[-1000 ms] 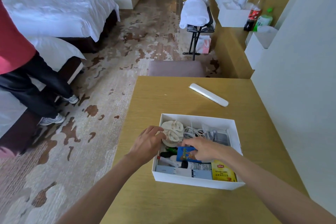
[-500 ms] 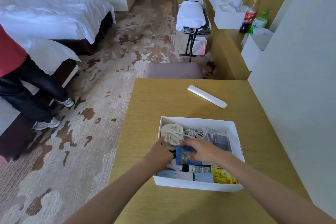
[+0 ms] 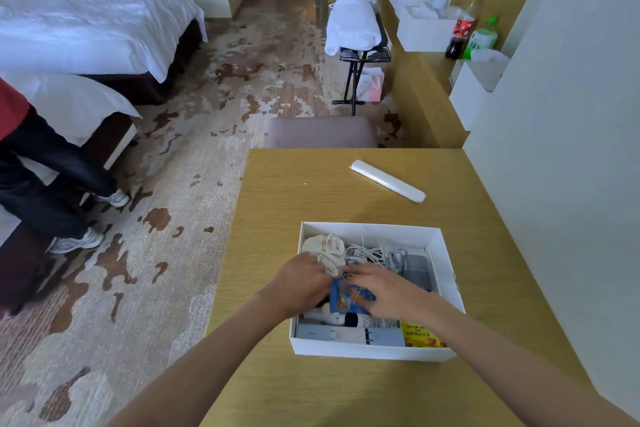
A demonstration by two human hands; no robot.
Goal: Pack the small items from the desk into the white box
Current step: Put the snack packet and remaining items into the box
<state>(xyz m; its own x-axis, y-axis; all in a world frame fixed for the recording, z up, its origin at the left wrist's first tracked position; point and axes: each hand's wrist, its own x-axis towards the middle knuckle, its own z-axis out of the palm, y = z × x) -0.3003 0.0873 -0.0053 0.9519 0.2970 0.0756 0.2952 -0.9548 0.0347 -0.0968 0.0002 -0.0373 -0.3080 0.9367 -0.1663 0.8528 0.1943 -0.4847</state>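
Note:
The white box (image 3: 446, 260) sits on the wooden desk (image 3: 311, 191), filled with small items. Both my hands are inside it. My right hand (image 3: 388, 291) grips a small blue patterned packet (image 3: 348, 298) at the box's middle. My left hand (image 3: 301, 284) lies against the packet's left side, over the box's left wall, its fingers next to the cream socks (image 3: 325, 248). White cables (image 3: 363, 251), a yellow tea packet (image 3: 420, 334), a grey flat box (image 3: 349, 334) and a black-and-white tube (image 3: 363, 320) lie inside. A long white case (image 3: 388, 180) rests on the desk beyond the box.
A padded stool (image 3: 322, 132) stands at the desk's far edge. A white wall (image 3: 561, 149) borders the desk on the right. A seated person's legs (image 3: 45, 177) are at the left by the beds (image 3: 86, 31). A luggage rack (image 3: 360, 55) with white cloth stands further back.
My left hand moved from outside the box's left wall into the box, up against the blue packet. My right hand stayed on the packet, which now stands more upright.

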